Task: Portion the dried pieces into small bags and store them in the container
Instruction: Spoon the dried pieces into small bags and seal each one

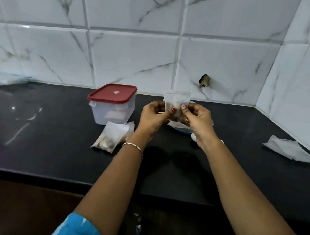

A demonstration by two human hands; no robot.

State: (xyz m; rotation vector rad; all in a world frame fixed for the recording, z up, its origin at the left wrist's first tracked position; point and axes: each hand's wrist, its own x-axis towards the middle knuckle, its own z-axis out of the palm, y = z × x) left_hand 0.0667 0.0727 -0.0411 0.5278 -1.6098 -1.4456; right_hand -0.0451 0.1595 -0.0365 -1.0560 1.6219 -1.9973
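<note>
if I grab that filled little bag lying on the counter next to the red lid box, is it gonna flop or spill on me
The filled bag will probably flop: it looks like thin clear film, sagging around its contents. It is likely light, holding only a small clump of dried pieces. Whether it would spill I cannot tell, since its closure is not visible; lifting it by the top edge seems safer.

Bystanders on a dark kitchen counter

The black countertop (pixel 55 146) is glossy and meets a wall of white marble-look tiles (pixel 133 58). A small dark broken spot (pixel 204 80) marks one tile low on the back wall. At the far left edge lies a pale, blurred packet with a blue trim (pixel 5 79), too indistinct to identify.
</note>
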